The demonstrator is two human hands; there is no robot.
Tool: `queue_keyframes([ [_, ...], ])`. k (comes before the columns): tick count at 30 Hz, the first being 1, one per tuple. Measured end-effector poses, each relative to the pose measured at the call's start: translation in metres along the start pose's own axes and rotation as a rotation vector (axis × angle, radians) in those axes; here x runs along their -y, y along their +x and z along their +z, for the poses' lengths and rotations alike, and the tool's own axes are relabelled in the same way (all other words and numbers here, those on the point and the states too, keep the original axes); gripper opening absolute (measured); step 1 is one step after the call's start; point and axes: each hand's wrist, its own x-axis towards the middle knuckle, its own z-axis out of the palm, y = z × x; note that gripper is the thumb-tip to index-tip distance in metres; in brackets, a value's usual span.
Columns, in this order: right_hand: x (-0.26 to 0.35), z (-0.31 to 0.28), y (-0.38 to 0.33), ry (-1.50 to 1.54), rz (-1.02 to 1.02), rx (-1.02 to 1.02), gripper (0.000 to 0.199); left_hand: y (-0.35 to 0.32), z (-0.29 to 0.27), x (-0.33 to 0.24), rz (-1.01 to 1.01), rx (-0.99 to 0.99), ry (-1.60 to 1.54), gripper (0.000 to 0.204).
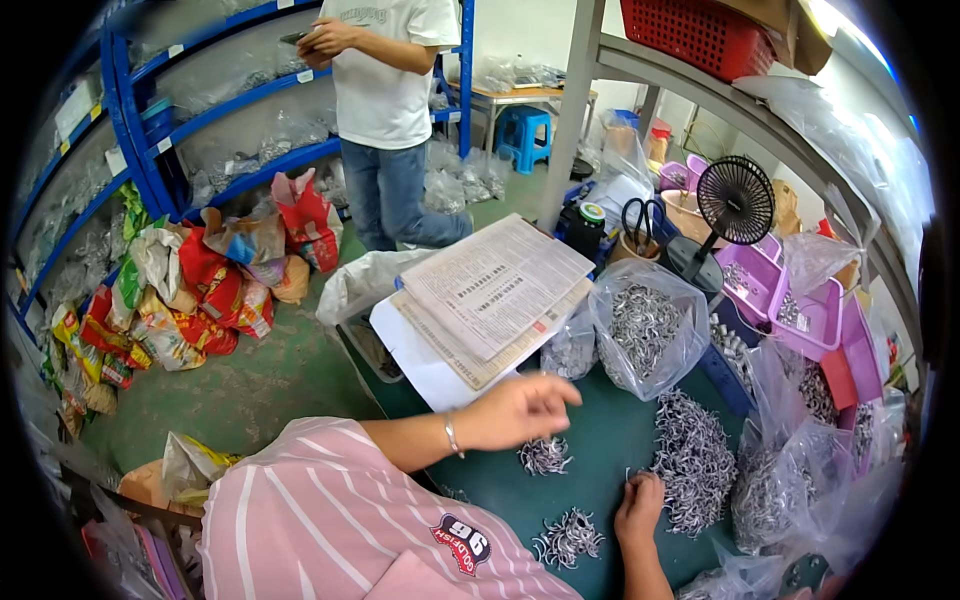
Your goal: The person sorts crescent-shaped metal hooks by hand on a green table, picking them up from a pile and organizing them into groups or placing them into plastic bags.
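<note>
My left hand [520, 410], with a bracelet at the wrist, hovers over the green table. Its fingers are apart and slightly curled, with nothing visible in them. Just below it lies a small pile of curved silver metal pieces [545, 456]. My right hand [641, 503] rests on the table at the left edge of a large heap of the same pieces [692, 462]. Its fingers are closed, and a small silver tip shows at the fingertips. Another small pile [568, 538] sits left of my right forearm.
Printed sheets [500, 285] lie at the table's far left. A clear bag of metal pieces [645, 330], a black fan [735, 200] and pink bins [810, 315] stand beyond the heap. A person [390, 110] stands near blue shelves [225, 110]; filled sacks [200, 290] line the floor.
</note>
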Motion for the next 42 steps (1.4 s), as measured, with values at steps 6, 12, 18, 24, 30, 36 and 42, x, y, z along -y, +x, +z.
queue_keyframes([
  [6,0.013,0.005,-0.009,0.034,-0.002,-0.097,0.013,0.01,-0.079,-0.071,0.549,-0.277,-0.519,0.035],
  [12,0.013,0.003,-0.008,0.016,0.003,-0.084,0.011,0.002,-0.086,-0.101,0.7,0.156,-0.82,0.035],
  [18,0.014,0.006,-0.009,-0.003,0.012,-0.101,0.008,-0.002,-0.091,-0.119,0.836,0.749,-0.604,0.037],
  [24,0.015,0.004,-0.008,-0.015,0.02,-0.119,0.007,-0.026,-0.065,-0.155,0.962,1.282,-0.136,0.017],
  [30,0.009,0.011,-0.011,0.002,0.038,-0.113,0.008,-0.042,-0.058,-0.177,0.99,1.457,0.02,0.016],
  [36,0.01,0.01,-0.009,0.019,0.034,-0.124,0.008,-0.053,-0.051,-0.185,1.035,1.478,0.0,0.015],
  [42,0.003,0.012,-0.012,-0.05,0.0,-0.122,0.007,-0.068,-0.052,-0.193,1.046,1.43,0.023,0.015],
])
